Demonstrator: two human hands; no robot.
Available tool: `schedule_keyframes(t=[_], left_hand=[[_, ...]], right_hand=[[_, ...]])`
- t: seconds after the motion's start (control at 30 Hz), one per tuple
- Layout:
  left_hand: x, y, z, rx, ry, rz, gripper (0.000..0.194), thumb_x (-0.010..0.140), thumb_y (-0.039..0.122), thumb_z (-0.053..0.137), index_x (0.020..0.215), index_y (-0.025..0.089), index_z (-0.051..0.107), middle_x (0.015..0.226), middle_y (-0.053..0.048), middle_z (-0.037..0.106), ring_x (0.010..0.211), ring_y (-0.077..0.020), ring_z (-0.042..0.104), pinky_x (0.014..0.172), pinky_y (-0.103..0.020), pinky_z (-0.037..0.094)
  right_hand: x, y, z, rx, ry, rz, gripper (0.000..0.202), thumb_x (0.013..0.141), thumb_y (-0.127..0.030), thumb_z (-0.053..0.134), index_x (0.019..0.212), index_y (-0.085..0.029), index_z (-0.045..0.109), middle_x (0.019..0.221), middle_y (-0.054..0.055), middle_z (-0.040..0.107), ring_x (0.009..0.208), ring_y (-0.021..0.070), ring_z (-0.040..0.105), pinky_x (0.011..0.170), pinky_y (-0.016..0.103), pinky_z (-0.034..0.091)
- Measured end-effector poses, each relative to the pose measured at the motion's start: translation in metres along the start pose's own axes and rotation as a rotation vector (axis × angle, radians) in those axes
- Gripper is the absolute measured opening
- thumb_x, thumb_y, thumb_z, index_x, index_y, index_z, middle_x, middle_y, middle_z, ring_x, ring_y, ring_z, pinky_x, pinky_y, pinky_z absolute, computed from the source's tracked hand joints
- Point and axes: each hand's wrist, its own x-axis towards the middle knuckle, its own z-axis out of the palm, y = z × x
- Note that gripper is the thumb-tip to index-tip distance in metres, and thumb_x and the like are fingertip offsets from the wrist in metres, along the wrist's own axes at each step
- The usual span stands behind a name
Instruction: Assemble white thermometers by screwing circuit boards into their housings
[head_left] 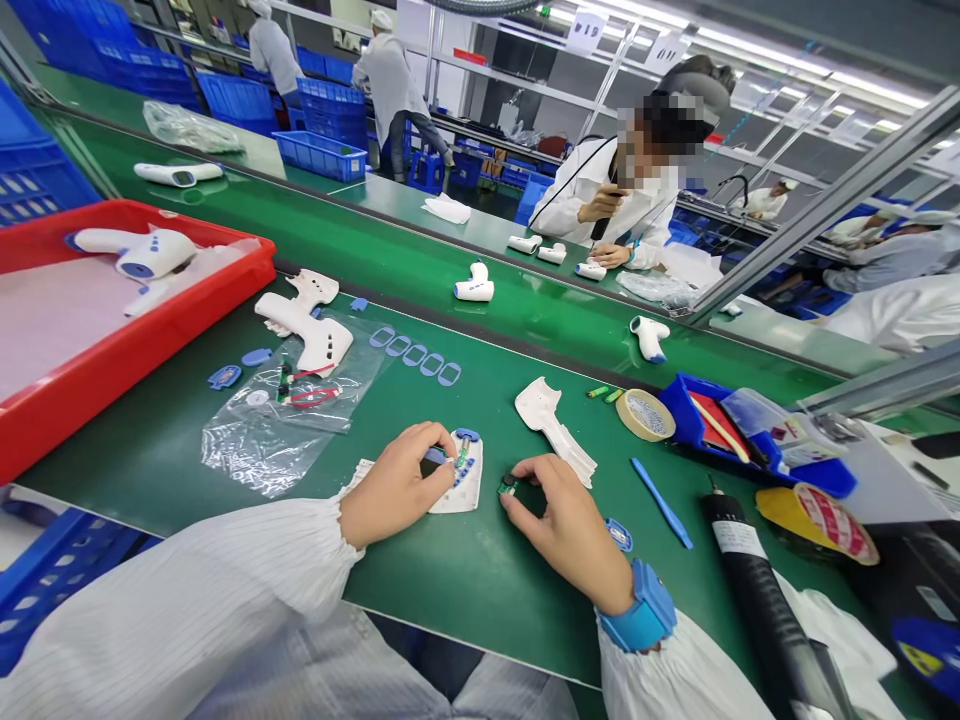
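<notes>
My left hand [401, 480] is closed on a white plastic shell [469, 490], which lies on the green table with blue parts and a small circuit board inside it. To its right, my right hand [559, 520] pinches a small green circuit board [508, 485] between thumb and fingertips, just above the table. Another white shell half [555, 430] lies behind my right hand. A small blue oval part [619, 535] rests beside that hand's wrist. Five blue frames would exceed a small count, so several blue rings [415, 355] lie in a row behind my left hand.
At the left stand a red tray [232, 265] and clear plastic bags [262, 440]. A blue pry tool [661, 503], tape roll [645, 415], blue bin [829, 475] and black electric screwdriver [757, 590] are at the right. Beyond the green conveyor [375, 255], a person [585, 175] works.
</notes>
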Motion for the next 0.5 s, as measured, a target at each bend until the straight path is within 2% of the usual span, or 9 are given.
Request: schedule_keyframes(t=[0.1, 0.2, 0.33, 0.5], left_hand=[[0.000, -0.001, 0.000, -0.031, -0.009, -0.007, 0.004, 0.077, 0.018, 0.046, 0.077, 0.020, 0.049, 0.077, 0.003, 0.050, 0.062, -0.0105, 0.044, 0.049, -0.020, 0.033], [0.000, 0.000, 0.000, -0.047, -0.010, 0.001, 0.004, 0.079, 0.017, 0.045, 0.078, 0.020, 0.048, 0.077, 0.003, 0.050, 0.063, -0.0103, 0.044, 0.050, -0.020, 0.033], [-0.001, 0.002, 0.000, -0.054, 0.001, 0.016, 0.005, 0.081, 0.018, 0.043, 0.080, 0.020, 0.048, 0.079, 0.002, 0.049, 0.066, -0.0109, 0.044, 0.052, -0.021, 0.035], [-0.001, 0.000, 0.000, -0.062, 0.011, 0.052, 0.006, 0.083, 0.019, 0.041, 0.081, 0.020, 0.047, 0.081, 0.001, 0.048, 0.068, -0.0117, 0.045, 0.055, -0.021, 0.038]], right_hand=[[-0.001, -0.012, -0.003, 0.076, 0.048, 0.013, 0.013, 0.078, -0.025, 0.057, 0.089, -0.020, 0.050, 0.087, 0.004, 0.056, 0.081, 0.0190, 0.053, 0.070, 0.032, 0.046], [0.002, -0.031, 0.001, 0.112, 0.072, -0.037, 0.013, 0.078, -0.024, 0.057, 0.089, -0.020, 0.050, 0.088, 0.004, 0.055, 0.083, 0.0187, 0.051, 0.070, 0.031, 0.044], [0.010, -0.049, 0.015, 0.017, 0.062, -0.069, 0.012, 0.074, -0.021, 0.058, 0.084, -0.019, 0.051, 0.084, 0.005, 0.055, 0.081, 0.0207, 0.050, 0.070, 0.034, 0.042], [0.016, -0.051, 0.029, -0.111, 0.100, -0.058, 0.010, 0.074, -0.023, 0.055, 0.082, -0.017, 0.052, 0.082, 0.006, 0.054, 0.076, 0.0213, 0.048, 0.067, 0.034, 0.040]])
